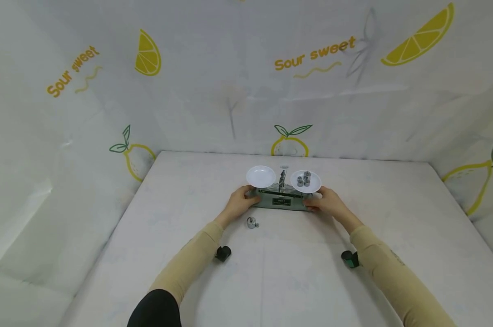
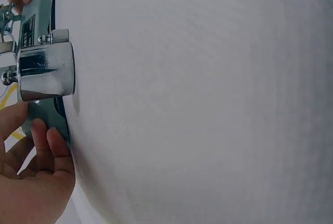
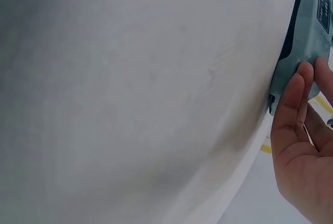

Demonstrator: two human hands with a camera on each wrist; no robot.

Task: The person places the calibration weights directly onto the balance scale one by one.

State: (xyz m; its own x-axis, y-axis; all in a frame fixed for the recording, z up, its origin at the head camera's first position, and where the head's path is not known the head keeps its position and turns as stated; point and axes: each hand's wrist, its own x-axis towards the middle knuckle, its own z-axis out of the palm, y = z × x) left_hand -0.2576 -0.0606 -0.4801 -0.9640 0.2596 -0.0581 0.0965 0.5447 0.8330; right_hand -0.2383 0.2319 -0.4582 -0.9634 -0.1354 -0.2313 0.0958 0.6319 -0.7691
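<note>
A green-grey balance scale (image 1: 266, 200) stands toward the back of the table with its two white pans raised. My left hand (image 1: 237, 203) grips the left end of its base, and my right hand (image 1: 331, 204) holds the right end. In the wrist views, fingertips of the left hand (image 2: 41, 182) and right hand (image 3: 299, 154) lie along the base's ends. The left pan (image 1: 260, 176) is bare; a few metal weights (image 1: 307, 176) stand on the right pan (image 1: 316, 185). A large metal weight (image 1: 251, 222) with a smaller one beside it sits in front of the left hand.
The white-covered table (image 1: 295, 272) ends at the back against a white sheet (image 1: 214, 113) printed with lemons. Sheets also hang at both sides. Black devices (image 1: 223, 253) (image 1: 350, 259) show at the wrists of the beige sleeves.
</note>
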